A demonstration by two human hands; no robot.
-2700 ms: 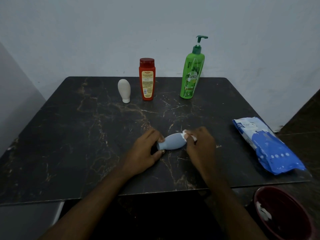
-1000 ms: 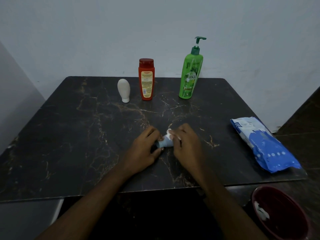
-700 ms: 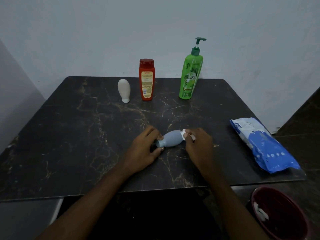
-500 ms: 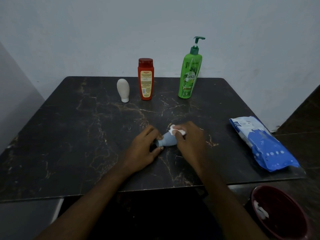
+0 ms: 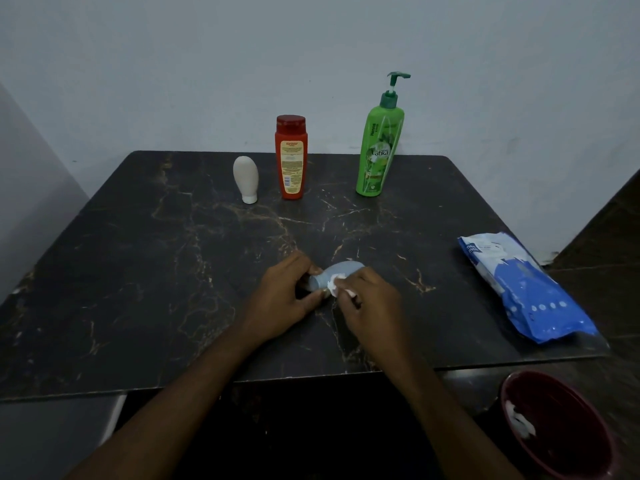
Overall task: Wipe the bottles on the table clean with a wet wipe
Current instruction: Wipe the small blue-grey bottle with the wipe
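Observation:
A small grey-blue bottle point(image 5: 337, 274) lies on its side on the dark marble table point(image 5: 145, 271). My left hand point(image 5: 282, 299) grips its cap end. My right hand point(image 5: 369, 306) pinches a white wet wipe point(image 5: 335, 285) against the bottle's near side and covers part of its body. At the back stand a small white bottle point(image 5: 246, 178) on its cap, a red bottle point(image 5: 291, 157) and a green pump bottle point(image 5: 379, 143), all upright.
A blue and white pack of wet wipes point(image 5: 519, 289) lies at the table's right edge. A dark red bin point(image 5: 561, 427) with used white wipes inside sits on the floor at the lower right. A pale wall stands behind the table.
My right hand with the wipe has slid back and forth along the bottle, and now sits lower on its near side, close to the cap end. My left hand has stayed on the cap.

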